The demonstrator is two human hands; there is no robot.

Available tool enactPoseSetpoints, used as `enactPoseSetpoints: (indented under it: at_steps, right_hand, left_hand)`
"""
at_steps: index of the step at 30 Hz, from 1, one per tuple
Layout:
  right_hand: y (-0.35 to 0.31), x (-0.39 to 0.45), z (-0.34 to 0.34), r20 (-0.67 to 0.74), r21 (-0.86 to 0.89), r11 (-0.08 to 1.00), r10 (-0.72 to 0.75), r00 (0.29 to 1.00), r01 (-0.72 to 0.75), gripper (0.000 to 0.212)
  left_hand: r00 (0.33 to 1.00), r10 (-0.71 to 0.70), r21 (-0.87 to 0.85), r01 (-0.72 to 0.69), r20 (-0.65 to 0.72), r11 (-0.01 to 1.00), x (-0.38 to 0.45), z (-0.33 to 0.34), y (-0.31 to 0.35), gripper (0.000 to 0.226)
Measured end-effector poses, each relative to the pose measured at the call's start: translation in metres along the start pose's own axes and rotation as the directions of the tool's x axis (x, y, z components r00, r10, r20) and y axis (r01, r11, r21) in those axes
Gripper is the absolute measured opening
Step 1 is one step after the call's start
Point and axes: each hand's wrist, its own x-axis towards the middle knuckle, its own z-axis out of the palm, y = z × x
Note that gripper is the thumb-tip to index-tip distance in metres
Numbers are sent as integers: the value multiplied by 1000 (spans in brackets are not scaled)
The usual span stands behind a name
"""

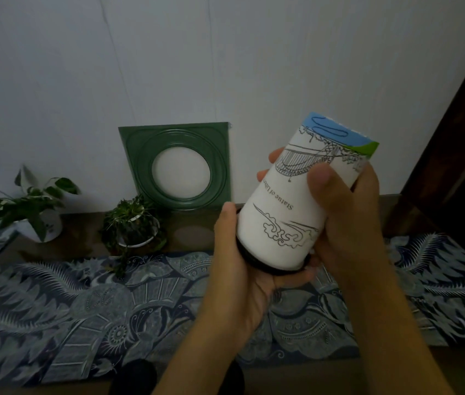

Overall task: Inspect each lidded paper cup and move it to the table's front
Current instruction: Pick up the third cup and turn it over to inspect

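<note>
A white paper cup [291, 212] with line drawings, a blue and green band and the words "Statue of Liberty" is held upside down and tilted above the table. Its black lid [257, 262] faces down into my left hand [239, 269], which cups the lid end from below with the thumb up along the cup's side. My right hand [345, 220] grips the cup's body from the right, thumb across the front and fingertips showing behind the cup. Two dark round shapes [133, 376] at the bottom edge are too dim to identify.
A blue patterned cloth [83, 309] covers the table. At the back stand a leafy plant in a white pot [43, 223], a small plant in a glass bowl [134, 226] and a green square frame [178, 166] leaning on the wall. Dark wooden furniture [453, 138] rises at right.
</note>
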Motion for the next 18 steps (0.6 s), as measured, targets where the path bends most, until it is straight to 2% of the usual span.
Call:
enactPoseSetpoints:
  at_steps: [4, 6, 10, 13, 15, 18]
  right_hand:
    - [4, -6, 4, -107, 1, 1000, -27, 994, 28, 104]
    - [4, -8, 4, -127, -15, 999, -38, 991, 37, 104]
    - [2, -9, -2, -55, -22, 999, -26, 998, 25, 105]
    - [-2, -7, -11, 68, 59, 998, 15, 998, -20, 88]
    - [-6, -5, -16, 160, 97, 994, 43, 986, -59, 73]
    - [-10, -5, -18, 242, 100, 991, 63, 968, -90, 66]
  left_hand:
    - [962, 263, 112, -254, -72, 961, 0, 6, -5, 56]
    - [948, 303, 142, -288, -93, 947, 0, 6, -6, 54]
    - [984, 159, 86, -152, -81, 985, -5, 6, -1, 69]
    - [999, 10, 56, -12, 30, 998, -8, 5, 4, 66]
    - [988, -100, 21, 99, 117, 995, -8, 1, 6, 69]
    - [953, -236, 8, 239, 192, 971, -5, -5, 5, 72]
